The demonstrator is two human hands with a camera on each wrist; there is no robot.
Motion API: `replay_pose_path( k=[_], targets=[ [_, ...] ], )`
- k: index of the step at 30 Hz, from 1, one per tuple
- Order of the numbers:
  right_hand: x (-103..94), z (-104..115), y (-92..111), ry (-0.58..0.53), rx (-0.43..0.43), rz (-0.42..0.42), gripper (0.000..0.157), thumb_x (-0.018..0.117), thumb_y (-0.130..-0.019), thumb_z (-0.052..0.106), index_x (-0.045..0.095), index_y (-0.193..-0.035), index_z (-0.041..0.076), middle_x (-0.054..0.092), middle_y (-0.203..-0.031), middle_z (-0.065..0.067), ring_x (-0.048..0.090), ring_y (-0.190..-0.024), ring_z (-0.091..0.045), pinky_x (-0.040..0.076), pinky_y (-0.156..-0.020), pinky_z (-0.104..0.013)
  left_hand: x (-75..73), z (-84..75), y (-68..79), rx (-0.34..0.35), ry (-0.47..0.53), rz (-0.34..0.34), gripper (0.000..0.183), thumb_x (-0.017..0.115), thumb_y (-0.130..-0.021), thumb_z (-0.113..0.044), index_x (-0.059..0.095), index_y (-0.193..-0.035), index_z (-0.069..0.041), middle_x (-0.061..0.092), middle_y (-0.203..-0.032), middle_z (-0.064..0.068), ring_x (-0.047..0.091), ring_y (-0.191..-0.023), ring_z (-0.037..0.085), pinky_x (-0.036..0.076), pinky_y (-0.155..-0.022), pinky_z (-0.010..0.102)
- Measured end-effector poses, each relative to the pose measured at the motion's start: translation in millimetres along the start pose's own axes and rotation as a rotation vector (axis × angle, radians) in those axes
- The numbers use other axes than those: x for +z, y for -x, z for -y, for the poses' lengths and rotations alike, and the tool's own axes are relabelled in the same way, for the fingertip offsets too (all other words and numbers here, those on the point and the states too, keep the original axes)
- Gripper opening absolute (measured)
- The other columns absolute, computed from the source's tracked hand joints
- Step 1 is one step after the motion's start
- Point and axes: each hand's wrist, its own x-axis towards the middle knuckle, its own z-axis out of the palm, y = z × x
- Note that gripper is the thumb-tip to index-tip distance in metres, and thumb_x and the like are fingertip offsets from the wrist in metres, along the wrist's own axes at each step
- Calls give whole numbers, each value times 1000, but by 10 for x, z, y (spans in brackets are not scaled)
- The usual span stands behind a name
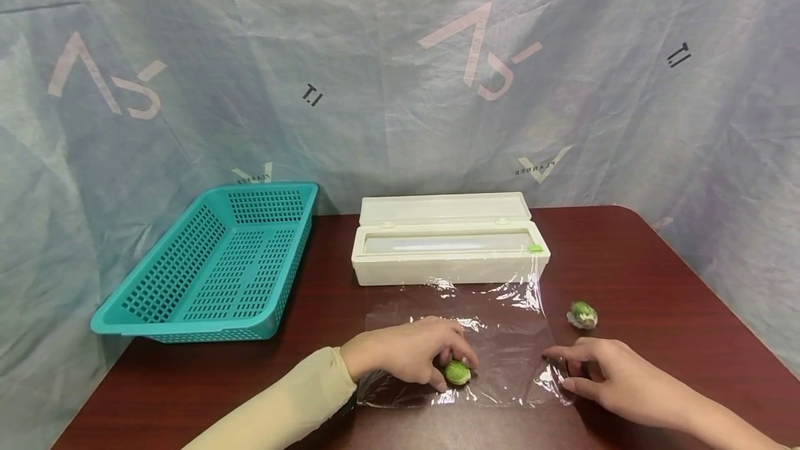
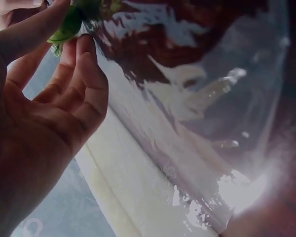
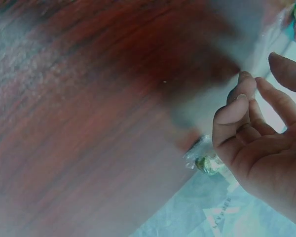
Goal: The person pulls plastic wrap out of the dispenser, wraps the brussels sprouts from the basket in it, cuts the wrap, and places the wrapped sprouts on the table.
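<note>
On a sheet of cling film (image 1: 500, 339) lies a small green Brussels sprout (image 1: 458, 372), which my left hand (image 1: 421, 353) holds between thumb and curled fingers. The left wrist view shows the sprout (image 2: 68, 27) at the fingertips, above the shiny film (image 2: 202, 98). My right hand (image 1: 615, 377) is at the film's right edge, its fingertips right at the crumpled corner. Thumb and index finger stand apart in the right wrist view, the other fingers (image 3: 232, 111) loosely bent. The film runs back to a white wrap dispenser (image 1: 450, 271), whose lid is raised.
A second sprout (image 1: 583, 314), wrapped in film, lies beyond my right hand. At the left stands a turquoise plastic basket (image 1: 290, 283) with slotted sides. A green slider (image 1: 535, 248) sits at the dispenser's right end. Behind the dark red table (image 1: 631, 255) hangs a grey cloth (image 1: 375, 144).
</note>
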Motion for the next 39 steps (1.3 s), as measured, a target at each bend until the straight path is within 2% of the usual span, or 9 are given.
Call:
replay_pose_path(
  k=[6, 8, 12, 16, 20, 25, 30, 36, 39],
  targets=[
    [-44, 53, -10, -20, 10, 0, 36, 71, -90, -10, 76, -123, 3, 64, -96, 18, 53, -83, 2, 45, -65, -23, -25, 42, 95, -44, 17, -26, 60, 93, -80, -13, 70, -134, -21, 60, -107, -12, 56, -86, -3, 44, -84, 15],
    [-35, 81, -20, -27, -17, -24, 31, 76, -90, -5, 78, -118, 7, 67, -100, 16, 57, -83, 1, 46, -64, -22, -54, 59, 183, -65, 48, -51, 52, 94, -80, -17, 70, -127, -18, 62, -103, -10, 57, -85, 0, 46, -81, 16],
    [0, 124, -25, -26, -97, -35, 26, 92, -82, 17, 81, -106, 19, 66, -100, 17, 60, -82, 0, 49, -65, -20, -105, 68, 456, -115, 102, -59, 40, 96, -77, -27, 68, -103, -15, 64, -89, -8, 59, -80, 4, 49, -74, 17],
    [19, 139, -13, -35, -106, 42, 30, 95, -76, 19, 80, -100, 28, 62, -96, 20, 60, -81, 1, 50, -64, -23, -89, 46, 750, -185, 45, -21, 39, 101, -70, -32, 66, -86, -23, 59, -80, -14, 55, -76, 1, 48, -69, 18],
    [27, 137, -4, 35, -102, 69, 34, 96, -72, 17, 78, -96, 33, 59, -94, 23, 57, -79, 3, 50, -62, -26, -33, 20, 923, -216, -40, -4, 39, 102, -65, -27, 64, -78, -27, 55, -75, -17, 50, -72, -2, 44, -65, 17],
    [51, 121, -1, 123, -153, 22, 35, 96, -72, 14, 76, -90, 36, 60, -92, 26, 58, -78, 4, 47, -62, -23, 29, 30, 983, -200, 30, -17, 34, 97, -70, -9, 68, -77, -24, 55, -71, -17, 52, -68, -4, 46, -63, 14],
    [85, 102, -8, 142, -178, -13, 40, 93, -73, 6, 73, -86, 38, 59, -89, 27, 57, -77, 6, 45, -60, -19, 58, 63, 1010, -191, 115, -38, 31, 89, -77, 6, 72, -80, -20, 58, -67, -20, 54, -62, -7, 49, -60, 13],
    [110, 86, -13, 129, -179, -45, 43, 90, -77, 2, 64, -84, 36, 55, -83, 28, 51, -74, 8, 38, -62, -13, 34, 77, 1052, -178, 124, -54, 30, 84, -79, 9, 74, -83, -19, 60, -68, -22, 56, -64, -8, 49, -61, 12],
    [99, 93, -22, 104, -174, -50, 45, 87, -79, 0, 61, -87, 35, 57, -85, 28, 52, -76, 7, 39, -63, -13, -2, 78, 1080, -166, 138, -66, 30, 83, -81, 10, 75, -86, -18, 62, -71, -21, 57, -66, -7, 49, -62, 13]
  ],
)
